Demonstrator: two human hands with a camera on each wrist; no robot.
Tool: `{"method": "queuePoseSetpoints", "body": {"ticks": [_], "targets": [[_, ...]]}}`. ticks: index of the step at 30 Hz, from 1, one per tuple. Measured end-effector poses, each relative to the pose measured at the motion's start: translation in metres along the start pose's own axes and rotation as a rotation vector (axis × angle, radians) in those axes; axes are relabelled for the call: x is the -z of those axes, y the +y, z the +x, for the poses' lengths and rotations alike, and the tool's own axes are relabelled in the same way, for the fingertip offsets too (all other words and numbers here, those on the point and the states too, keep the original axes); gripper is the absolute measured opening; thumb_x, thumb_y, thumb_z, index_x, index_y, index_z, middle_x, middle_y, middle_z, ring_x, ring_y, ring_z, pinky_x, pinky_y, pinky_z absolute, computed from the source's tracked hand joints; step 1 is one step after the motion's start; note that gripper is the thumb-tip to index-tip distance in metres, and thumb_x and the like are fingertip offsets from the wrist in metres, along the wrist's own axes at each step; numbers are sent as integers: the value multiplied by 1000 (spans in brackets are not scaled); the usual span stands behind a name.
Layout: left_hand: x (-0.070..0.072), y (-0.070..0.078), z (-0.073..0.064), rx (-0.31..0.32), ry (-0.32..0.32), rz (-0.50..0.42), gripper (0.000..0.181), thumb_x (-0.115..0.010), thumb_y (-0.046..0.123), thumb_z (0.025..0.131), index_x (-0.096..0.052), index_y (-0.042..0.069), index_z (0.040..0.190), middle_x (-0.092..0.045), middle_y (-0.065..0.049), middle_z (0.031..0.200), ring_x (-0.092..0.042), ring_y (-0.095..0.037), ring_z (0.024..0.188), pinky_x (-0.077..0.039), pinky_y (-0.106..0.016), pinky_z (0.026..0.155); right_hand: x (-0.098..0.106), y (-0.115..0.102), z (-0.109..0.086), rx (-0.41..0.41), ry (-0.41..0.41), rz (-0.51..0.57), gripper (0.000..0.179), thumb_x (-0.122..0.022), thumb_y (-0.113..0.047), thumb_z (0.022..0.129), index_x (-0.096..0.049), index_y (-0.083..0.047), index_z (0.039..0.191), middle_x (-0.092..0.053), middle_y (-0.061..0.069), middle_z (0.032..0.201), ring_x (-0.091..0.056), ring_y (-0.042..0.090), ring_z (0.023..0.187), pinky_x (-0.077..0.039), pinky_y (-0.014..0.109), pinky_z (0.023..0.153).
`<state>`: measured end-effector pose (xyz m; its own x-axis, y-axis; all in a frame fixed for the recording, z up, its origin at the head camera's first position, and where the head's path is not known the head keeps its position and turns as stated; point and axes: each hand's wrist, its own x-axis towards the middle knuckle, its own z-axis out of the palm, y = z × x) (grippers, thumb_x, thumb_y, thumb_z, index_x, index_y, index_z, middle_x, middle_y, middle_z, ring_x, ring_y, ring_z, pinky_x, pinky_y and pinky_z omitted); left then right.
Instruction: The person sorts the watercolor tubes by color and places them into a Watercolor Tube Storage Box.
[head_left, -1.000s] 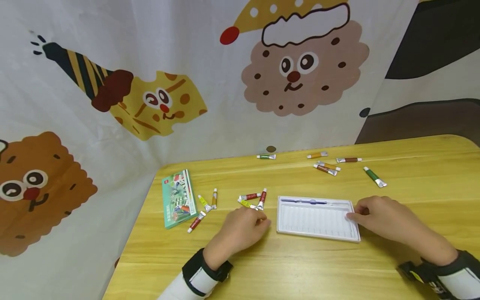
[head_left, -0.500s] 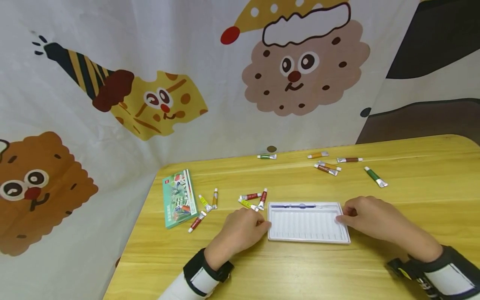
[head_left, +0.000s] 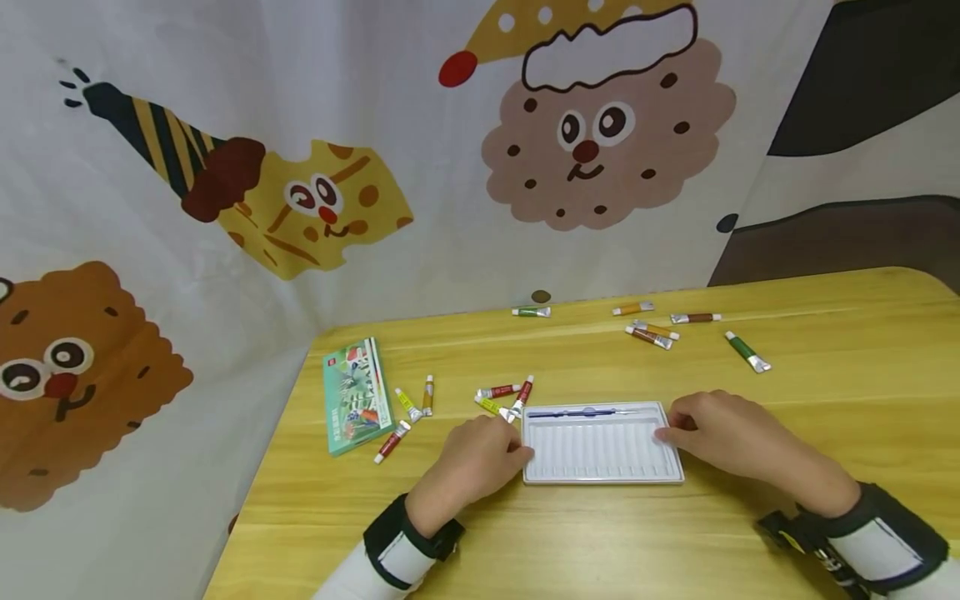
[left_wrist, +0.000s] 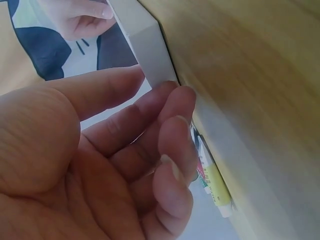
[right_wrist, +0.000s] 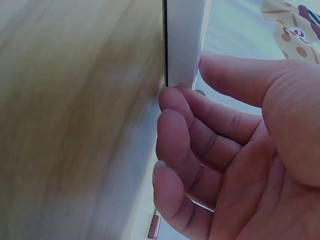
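A shallow white plastic tray (head_left: 600,450) with a row of narrow slots lies on the table, its long side facing me. Along its far groove rests a slim paintbrush (head_left: 573,412) with a dark blue handle. My left hand (head_left: 480,462) pinches the tray's left end, thumb at the upper edge and curled fingers against the end wall (left_wrist: 147,47). At the opposite end, my right hand (head_left: 727,437) holds it the same way, with the thumb on the rim (right_wrist: 200,42) in the right wrist view. The tray's underside is hidden.
Beyond my left hand lie red paint tubes (head_left: 498,391) and a yellow one (head_left: 492,407). Farther left are several more tubes (head_left: 392,442) beside a green paint box (head_left: 358,396). Others, including a green tube (head_left: 747,352), lie toward the back. A printed curtain (head_left: 450,275) hangs behind the table.
The tray has slid left and slightly toward me, with my right hand moving along with it. My left hand stayed nearly still, and the tray's left end has come into its fingers.
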<state>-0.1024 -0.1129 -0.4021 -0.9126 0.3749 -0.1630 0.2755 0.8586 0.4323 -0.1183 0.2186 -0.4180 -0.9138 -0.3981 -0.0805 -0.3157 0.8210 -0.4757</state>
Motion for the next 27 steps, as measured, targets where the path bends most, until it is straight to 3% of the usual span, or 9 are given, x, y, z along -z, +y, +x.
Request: {"method": "queuePoseSetpoints", "body": {"ticks": [8, 13, 18, 22, 27], "targets": [[4, -7, -1, 8, -10, 12, 34, -72, 32, 100, -66, 21, 68, -49, 8, 56, -49, -10, 54, -36, -29, 54, -4, 1, -1, -12, -15, 18, 30, -76, -28, 97, -61, -19, 72, -45, -9, 63, -41, 9, 57, -28, 26, 55], [21, -18, -5, 52, 23, 10, 23, -69, 35, 101, -76, 18, 87, -58, 6, 66, -53, -12, 58, -41, -31, 55, -4, 0, -1, -11, -8, 13, 32, -76, -28, 96, -59, -20, 71, -41, -9, 63, -40, 10, 57, -27, 26, 55], [42, -25, -11, 127, 37, 15, 26, -70, 33, 101, -77, 9, 109, -67, 1, 83, -57, -16, 65, -46, -34, 58, -4, 1, -1, -12, -7, 2, 32, -77, -28, 96, -59, -19, 71, -41, -9, 63, -40, 10, 57, -27, 26, 55], [55, -32, -15, 208, 51, 115, 32, -72, 30, 100, -74, 6, 120, -74, -8, 94, -66, -24, 77, -53, -43, 66, -3, 1, 0, -23, -21, 1, 28, -77, -28, 96, -62, -18, 74, -43, -8, 64, -41, 11, 59, -27, 27, 56], [67, -47, -19, 299, 74, 313, 11, -72, 12, 95, -73, 2, 100, -72, -14, 89, -68, -31, 74, -54, -49, 61, -3, 0, 0, -31, -33, 1, 28, -77, -27, 96, -61, -18, 74, -43, -8, 64, -42, 11, 59, -27, 27, 56]]}}
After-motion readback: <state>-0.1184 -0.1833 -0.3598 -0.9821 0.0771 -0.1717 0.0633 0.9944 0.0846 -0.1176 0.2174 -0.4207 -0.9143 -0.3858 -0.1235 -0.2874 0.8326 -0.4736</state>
